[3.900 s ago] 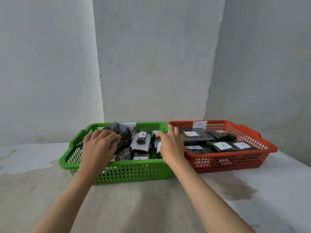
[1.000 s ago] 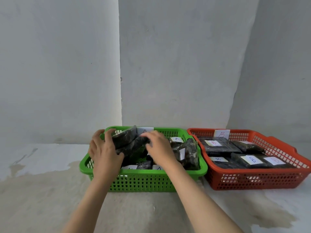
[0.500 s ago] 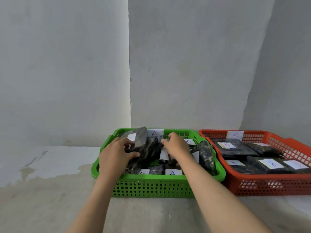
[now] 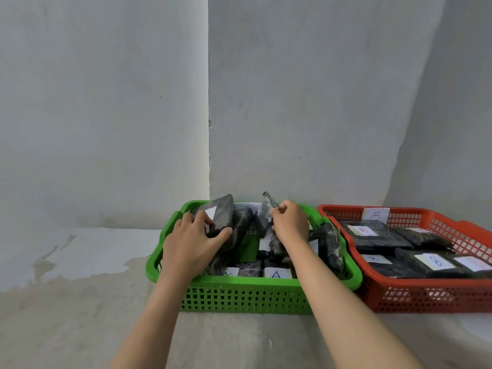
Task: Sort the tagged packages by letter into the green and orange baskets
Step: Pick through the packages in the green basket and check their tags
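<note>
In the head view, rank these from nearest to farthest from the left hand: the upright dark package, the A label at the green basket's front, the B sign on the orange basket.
1. Upright dark package, in the left hand's fingers.
2. A label, front of the green basket.
3. B sign, far right, on the orange basket's back rim.

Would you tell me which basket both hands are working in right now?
The green basket, on the left; both hands hold packages there, while the orange basket is untouched.

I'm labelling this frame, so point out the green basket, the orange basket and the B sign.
green basket (image 4: 239, 298), head view, front wall.
orange basket (image 4: 426, 298), head view, front wall.
B sign (image 4: 376, 214), head view, card's middle.
</note>
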